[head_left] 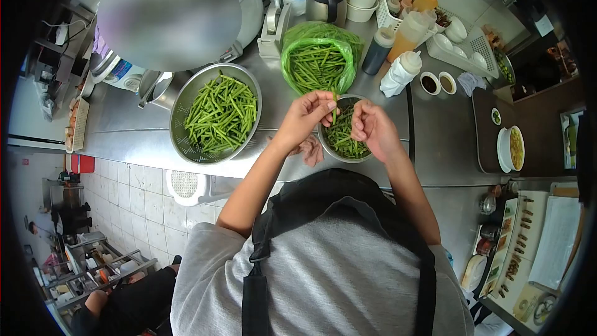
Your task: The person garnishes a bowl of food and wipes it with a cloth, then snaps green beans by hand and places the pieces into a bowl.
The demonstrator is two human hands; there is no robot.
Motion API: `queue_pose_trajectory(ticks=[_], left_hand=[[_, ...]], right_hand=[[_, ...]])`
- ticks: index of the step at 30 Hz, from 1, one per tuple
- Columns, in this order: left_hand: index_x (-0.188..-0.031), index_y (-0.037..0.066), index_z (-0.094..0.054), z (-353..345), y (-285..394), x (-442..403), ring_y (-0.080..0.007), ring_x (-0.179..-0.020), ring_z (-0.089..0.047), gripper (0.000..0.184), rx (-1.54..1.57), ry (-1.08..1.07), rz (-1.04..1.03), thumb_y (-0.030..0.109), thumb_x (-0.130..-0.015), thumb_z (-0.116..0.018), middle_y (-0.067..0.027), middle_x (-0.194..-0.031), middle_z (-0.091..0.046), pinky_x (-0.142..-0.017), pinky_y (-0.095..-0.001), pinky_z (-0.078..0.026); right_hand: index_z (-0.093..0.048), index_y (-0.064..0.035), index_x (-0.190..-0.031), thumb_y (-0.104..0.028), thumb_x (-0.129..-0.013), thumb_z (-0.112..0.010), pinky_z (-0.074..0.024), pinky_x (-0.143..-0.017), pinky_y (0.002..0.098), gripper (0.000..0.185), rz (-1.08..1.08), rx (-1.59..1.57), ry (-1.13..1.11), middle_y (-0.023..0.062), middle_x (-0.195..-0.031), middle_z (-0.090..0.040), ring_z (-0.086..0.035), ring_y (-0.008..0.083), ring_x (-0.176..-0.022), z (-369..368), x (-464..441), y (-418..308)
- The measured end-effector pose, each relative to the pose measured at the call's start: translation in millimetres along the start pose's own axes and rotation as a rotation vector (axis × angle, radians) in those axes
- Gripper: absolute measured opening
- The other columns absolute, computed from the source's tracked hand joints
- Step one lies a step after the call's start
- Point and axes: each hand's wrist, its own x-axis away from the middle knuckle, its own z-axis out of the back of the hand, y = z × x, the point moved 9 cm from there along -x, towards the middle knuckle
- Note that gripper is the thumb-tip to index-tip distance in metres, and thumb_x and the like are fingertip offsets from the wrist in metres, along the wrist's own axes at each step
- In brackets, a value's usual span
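Note:
My left hand (309, 118) pinches a short green bean (334, 112) upright between thumb and fingertips. Just to its right, my right hand (372, 126) is raised with curled fingers pressed together; whatever they may hold is too small to make out. Both hands are above a small metal bowl (339, 155) with bean pieces in it. Behind them lies an open green plastic bag (351, 67) full of long beans. On the left stands a large perforated metal colander (178, 118) heaped with cut beans. A crumpled brownish cloth or glove (310, 151) rests beside the small bowl.
Behind the bag stand a thermos (326, 1) and a tape dispenser (273, 31). Squeeze bottles (379, 50) and two sauce cups (430, 83) are to the right, near a tray (487, 149) with a soup bowl (511, 149). Another person (124, 298) is at the lower left.

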Motion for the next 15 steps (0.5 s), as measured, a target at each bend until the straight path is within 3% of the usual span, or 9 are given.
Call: queue_pose_trajectory(ticks=[2, 9, 15], left_hand=[[-0.113, -0.001, -0.056, 2.5, -5.2, -0.7, -0.0077, -0.076, -0.057, 0.021, 0.043, 0.02, -0.012, 0.01, -0.095, -0.057, -0.0057, -0.089, -0.065, -0.072, -0.0231, -0.048], [-0.107, 0.0, -0.052, 8.3, -11.8, 0.7, -0.0091, -0.082, -0.059, 0.018, 0.144, 0.059, -0.074, 0.002, -0.09, -0.058, -0.0066, -0.09, -0.065, -0.076, -0.0255, -0.049], [-0.082, 0.001, -0.056, 24.7, -20.8, 15.7, -0.0077, -0.078, -0.061, 0.014, 0.101, 0.262, -0.2, -0.01, -0.078, -0.064, -0.0064, -0.088, -0.065, -0.073, -0.0222, -0.049]], right_hand=[[-0.057, -0.0039, -0.095, -0.027, -0.096, -0.048, -0.0372, -0.055, 0.0218, 0.025, -0.048, 0.306, 0.146, -0.0007, -0.071, -0.048, -0.043, 0.0074, -0.057, 22.5, -0.2, 11.6], [-0.055, -0.005, -0.093, -0.027, -0.1, -0.049, -0.0331, -0.054, 0.0227, 0.023, -0.142, 0.286, 0.022, -0.0032, -0.07, -0.044, -0.037, 0.0055, -0.058, -9.8, 1.2, 32.7], [-0.056, -0.0053, -0.092, -0.025, -0.099, -0.051, -0.0317, -0.053, 0.0205, 0.022, -0.063, -0.2, 0.163, -0.0039, -0.069, -0.043, -0.038, 0.0044, -0.057, -10.8, -2.1, 40.5]])
